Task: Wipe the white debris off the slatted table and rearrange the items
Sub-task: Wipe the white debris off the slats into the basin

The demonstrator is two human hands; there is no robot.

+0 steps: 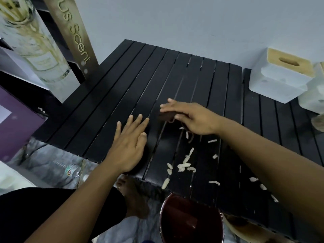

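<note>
Two bare hands over one black slatted table [108, 95]. Left hand [129, 146] flat, fingers spread, released. Right hand [191, 118] grasping one dark cloth [167, 116]. Roughly fifteen white debris bits [184, 165] scattered near front edge. Two white boxes [278, 79] far right. One dark bucket [191, 220] below.

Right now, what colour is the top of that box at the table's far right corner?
Light tan wood, over a white body; the tissue box shows in the head view.
</note>
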